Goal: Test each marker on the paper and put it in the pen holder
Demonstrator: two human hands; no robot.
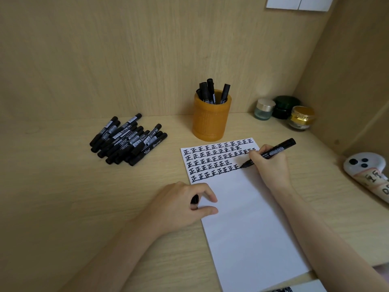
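Observation:
My right hand grips an uncapped black marker, its tip touching the white paper at the end of a row of black characters. My left hand rests on the paper's left edge and holds the marker's black cap in curled fingers. An orange pen holder stands behind the paper with several black markers upright in it. A pile of black markers lies on the desk to the left.
Three small jars stand in the back right corner. A white figure-shaped object lies at the right edge. Wooden walls close the desk at the back and right. Papers hang on the wall above.

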